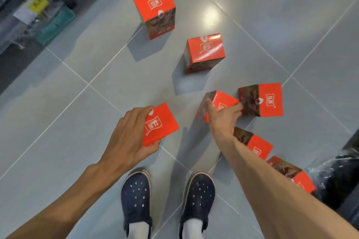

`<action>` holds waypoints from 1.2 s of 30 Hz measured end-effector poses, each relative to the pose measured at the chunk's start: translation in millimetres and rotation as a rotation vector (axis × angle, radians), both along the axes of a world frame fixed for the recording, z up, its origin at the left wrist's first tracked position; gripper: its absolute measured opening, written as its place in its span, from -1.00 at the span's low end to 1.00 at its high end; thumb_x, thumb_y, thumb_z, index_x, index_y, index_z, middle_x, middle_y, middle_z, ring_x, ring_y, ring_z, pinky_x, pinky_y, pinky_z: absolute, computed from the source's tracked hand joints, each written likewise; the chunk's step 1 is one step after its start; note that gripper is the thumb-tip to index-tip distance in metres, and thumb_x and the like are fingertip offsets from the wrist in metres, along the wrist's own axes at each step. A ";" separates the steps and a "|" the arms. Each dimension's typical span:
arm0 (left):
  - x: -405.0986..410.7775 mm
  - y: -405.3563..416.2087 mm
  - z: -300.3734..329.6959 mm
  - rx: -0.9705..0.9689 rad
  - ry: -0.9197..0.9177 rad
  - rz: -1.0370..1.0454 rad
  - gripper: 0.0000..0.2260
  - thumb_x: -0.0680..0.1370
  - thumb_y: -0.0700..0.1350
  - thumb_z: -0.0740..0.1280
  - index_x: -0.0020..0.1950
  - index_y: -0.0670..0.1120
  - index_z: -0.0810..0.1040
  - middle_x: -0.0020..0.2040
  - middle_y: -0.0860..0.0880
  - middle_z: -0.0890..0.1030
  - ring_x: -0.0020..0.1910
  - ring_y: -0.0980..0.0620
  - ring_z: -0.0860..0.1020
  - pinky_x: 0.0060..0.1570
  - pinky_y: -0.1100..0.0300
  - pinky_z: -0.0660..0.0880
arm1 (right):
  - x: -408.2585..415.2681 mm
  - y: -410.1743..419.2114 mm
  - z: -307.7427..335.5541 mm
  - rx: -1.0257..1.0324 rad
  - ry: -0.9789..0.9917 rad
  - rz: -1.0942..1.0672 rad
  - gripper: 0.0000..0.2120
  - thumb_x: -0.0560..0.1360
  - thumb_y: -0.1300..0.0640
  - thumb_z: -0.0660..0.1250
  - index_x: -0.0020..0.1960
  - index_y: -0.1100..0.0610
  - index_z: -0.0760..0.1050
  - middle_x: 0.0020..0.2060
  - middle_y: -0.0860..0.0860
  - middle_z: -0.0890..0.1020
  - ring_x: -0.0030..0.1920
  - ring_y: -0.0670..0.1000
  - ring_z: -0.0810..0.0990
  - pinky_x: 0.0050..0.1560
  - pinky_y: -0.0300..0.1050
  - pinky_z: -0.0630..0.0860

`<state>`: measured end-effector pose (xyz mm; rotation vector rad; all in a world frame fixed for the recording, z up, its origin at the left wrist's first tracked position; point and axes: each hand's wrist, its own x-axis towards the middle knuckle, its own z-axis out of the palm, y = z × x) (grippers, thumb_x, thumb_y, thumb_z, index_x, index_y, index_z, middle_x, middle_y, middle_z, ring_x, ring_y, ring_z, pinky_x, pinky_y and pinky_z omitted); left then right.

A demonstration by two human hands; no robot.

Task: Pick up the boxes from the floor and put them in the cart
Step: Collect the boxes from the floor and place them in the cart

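Near red box on grey floor tiles before my shoes: my left hand grasps it, fingers curled over edge. My right hand clutches second red box, beside a third. Four more lie nearby. Cart not in view. I judge: firm both grips, lift straight, avoid knocking neighbours.

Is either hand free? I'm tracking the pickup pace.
No: the left hand grips one red box and the right hand another.
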<state>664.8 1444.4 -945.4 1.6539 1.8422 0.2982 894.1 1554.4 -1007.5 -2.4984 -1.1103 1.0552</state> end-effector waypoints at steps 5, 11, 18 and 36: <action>-11.7 -5.8 -3.5 -0.022 0.003 0.078 -0.24 0.38 0.17 0.51 0.46 0.00 0.25 0.25 0.00 0.44 0.14 0.00 0.45 0.07 0.05 0.47 | 3.9 -1.4 -10.9 -0.037 -0.040 -0.010 -0.12 0.35 -0.15 0.51 0.41 0.22 0.12 0.30 0.22 0.39 0.29 0.29 0.42 0.29 0.16 0.37; -34.3 6.5 70.4 0.012 -0.006 0.124 -0.24 0.36 0.15 0.51 0.46 0.02 0.26 0.24 0.04 0.42 0.14 0.02 0.43 0.08 0.09 0.45 | 10.3 6.7 105.9 0.101 0.099 0.330 -0.24 0.25 -0.35 0.45 0.27 -0.04 0.23 0.03 -0.06 0.55 -0.01 0.02 0.59 0.02 0.10 0.54; -78.6 31.2 265.4 0.130 -0.006 0.252 -0.24 0.36 0.18 0.50 0.46 0.07 0.24 0.24 0.09 0.39 0.17 0.06 0.40 0.01 0.16 0.43 | -34.1 59.3 351.1 0.244 0.140 0.776 -0.22 0.24 -0.40 0.41 0.35 -0.20 0.23 0.13 -0.14 0.51 0.06 -0.05 0.55 0.00 -0.04 0.50; -275.4 -286.1 788.1 0.410 0.262 0.945 -0.27 0.33 0.31 0.36 0.43 0.09 0.31 0.27 0.12 0.41 0.24 0.05 0.45 0.12 0.13 0.45 | -372.4 -112.2 876.4 0.571 0.075 1.791 -0.10 0.25 -0.46 0.25 0.49 -0.10 0.18 0.28 -0.09 0.46 0.23 0.00 0.47 0.19 -0.06 0.42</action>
